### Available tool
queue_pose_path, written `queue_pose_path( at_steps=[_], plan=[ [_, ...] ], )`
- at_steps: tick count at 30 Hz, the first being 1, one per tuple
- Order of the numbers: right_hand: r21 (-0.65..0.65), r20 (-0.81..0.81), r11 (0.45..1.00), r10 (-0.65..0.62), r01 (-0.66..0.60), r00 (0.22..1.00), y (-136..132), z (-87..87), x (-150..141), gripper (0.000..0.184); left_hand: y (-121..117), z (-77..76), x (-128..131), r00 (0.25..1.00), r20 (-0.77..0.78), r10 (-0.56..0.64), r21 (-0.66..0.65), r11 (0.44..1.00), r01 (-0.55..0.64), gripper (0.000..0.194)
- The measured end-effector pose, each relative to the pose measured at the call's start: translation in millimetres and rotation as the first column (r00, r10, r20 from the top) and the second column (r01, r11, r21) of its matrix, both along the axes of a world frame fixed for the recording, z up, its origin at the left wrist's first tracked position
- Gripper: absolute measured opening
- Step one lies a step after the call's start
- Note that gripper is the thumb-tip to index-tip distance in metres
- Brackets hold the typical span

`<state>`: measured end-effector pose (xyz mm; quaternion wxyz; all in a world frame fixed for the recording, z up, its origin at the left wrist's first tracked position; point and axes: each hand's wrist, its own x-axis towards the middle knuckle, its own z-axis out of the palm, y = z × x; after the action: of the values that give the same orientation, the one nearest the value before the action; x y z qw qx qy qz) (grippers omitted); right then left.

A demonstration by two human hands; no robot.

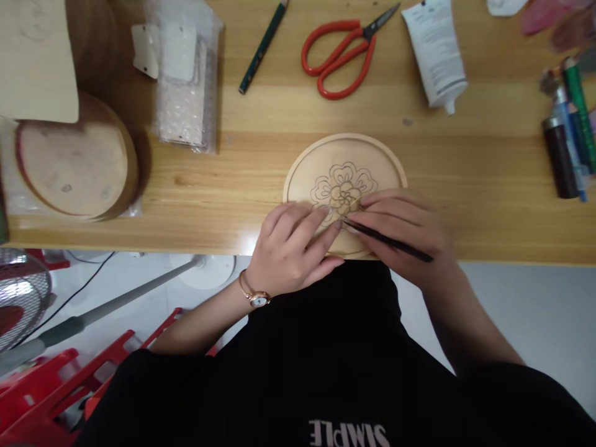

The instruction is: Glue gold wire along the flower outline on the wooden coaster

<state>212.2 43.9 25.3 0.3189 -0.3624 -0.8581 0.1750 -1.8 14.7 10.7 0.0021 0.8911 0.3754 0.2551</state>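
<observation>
At our far left, a rimmed wooden piece (77, 171) sits near the table edge, partly under a sheet of paper (40, 68), and just beyond it lies a bubble-wrapped packet (186, 99). Next comes a dark green pencil (263, 48), lying slantwise. Our left hand (295, 242) rests palm down over the lower left of the wooden plate (343, 138), its fingers bent and slightly spread on the surface; we cannot tell whether anything is pinched beneath them. The plate lies at the near edge of the table, right in front of our body, with a flower drawing (344, 194) on its face. Beyond the plate rest red-handled scissors (347, 60), well apart from both hands. Our right hand (405, 230) covers the plate's lower right, closed around a slim dark tool (391, 240). What matters most here is the line of that tool: its long axis runs from the right hand leftward and slightly away from us, so that the tip meets the lower edge of the flower, right at our left index fingertip. Both hands are about equally near that spot. Farther right lie a white tube (435, 59) and a cluster of pens (577, 118).
</observation>
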Motion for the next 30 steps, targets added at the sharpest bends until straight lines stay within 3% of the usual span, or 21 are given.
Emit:
queue_pose_path(
  at_steps=[13,30],
  plan=[
    [-0.044,-0.004,0.995,0.090,-0.090,0.996,7.8,1.4,1.4,0.023,-0.3,-5.1,-1.8,0.999,0.054,-0.005,-0.009,1.000,0.005,0.044],
    [-0.090,-0.012,0.992,0.088,-0.089,0.996,9.7,0.7,2.7,0.025,-0.2,-4.9,-0.4,0.999,0.048,0.003,0.020,1.000,-0.004,0.044]
  ],
)
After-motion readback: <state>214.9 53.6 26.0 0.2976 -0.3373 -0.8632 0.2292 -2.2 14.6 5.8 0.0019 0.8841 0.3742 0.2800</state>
